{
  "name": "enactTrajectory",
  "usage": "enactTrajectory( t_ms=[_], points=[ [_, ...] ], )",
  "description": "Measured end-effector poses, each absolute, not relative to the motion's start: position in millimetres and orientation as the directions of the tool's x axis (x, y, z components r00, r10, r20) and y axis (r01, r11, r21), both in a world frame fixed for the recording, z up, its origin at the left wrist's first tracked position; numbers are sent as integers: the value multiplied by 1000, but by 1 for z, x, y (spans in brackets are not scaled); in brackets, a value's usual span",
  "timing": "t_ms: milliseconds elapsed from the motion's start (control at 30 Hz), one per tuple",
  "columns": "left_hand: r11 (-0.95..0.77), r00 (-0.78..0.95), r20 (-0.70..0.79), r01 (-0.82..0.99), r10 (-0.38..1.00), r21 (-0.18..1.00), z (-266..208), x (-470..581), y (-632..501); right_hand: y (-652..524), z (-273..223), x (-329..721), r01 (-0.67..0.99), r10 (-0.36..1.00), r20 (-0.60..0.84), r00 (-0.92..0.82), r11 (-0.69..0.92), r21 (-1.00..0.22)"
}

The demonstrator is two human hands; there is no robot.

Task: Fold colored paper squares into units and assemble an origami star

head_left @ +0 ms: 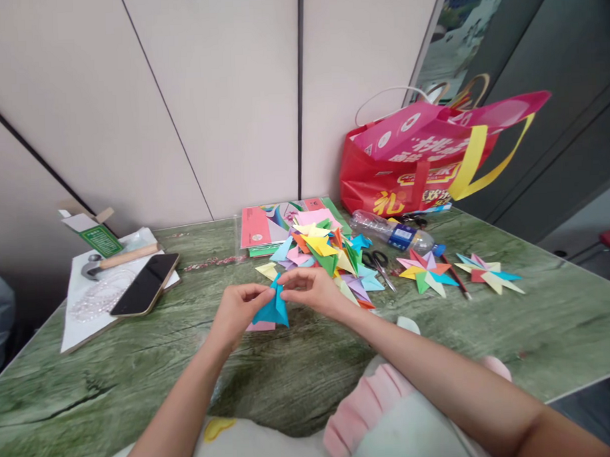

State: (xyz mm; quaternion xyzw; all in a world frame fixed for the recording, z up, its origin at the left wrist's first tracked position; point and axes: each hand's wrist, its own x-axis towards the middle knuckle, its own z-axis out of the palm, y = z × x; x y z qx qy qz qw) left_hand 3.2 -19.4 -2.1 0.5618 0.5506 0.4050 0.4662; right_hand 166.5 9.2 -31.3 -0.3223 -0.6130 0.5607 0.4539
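Note:
Both hands pinch a folded piece of blue origami paper (272,311) above the front middle of the table. My left hand (240,309) grips its left side between thumb and fingers. On the other side, my right hand (312,289) pinches the upper right edge. Partly beneath the blue paper lies a pink paper piece (261,326). Just behind my hands spreads a heap of folded paper pieces (321,244) in many colours. To its right rest scissors (381,269) and two multicoloured paper stars (425,272), (488,273).
Packs of coloured paper (259,227) lie behind the heap. A plastic bottle (398,235) lies before a red bag (407,165); a pencil (457,278) sits between the stars. At left are a phone (145,285), a hammer (128,256), clear beads (100,295) and a green-white box (96,236).

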Motion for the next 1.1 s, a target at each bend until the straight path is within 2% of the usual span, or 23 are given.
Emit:
enactTrajectory(
  t_ms=[133, 367, 900, 1100],
  points=[
    [70, 51, -84, 230, 995, 971, -3, 3, -20, 8, -30, 166, -82, 900, 229, -371, 214, -973],
    [147, 83, -165, 191, 983, 971, -3, 4, -20, 9, -33, 165, -109, 902, 208, -379, 180, -978],
    [176, 77, -193, 189, 978, 966, -7, 1, -19, 7, -33, 164, -139, 894, 210, -395, 168, -976],
    [109, 119, -138, 222, 983, 969, -9, 2, -19, 6, -34, 163, -125, 893, 206, -400, 170, -978]
  ],
)
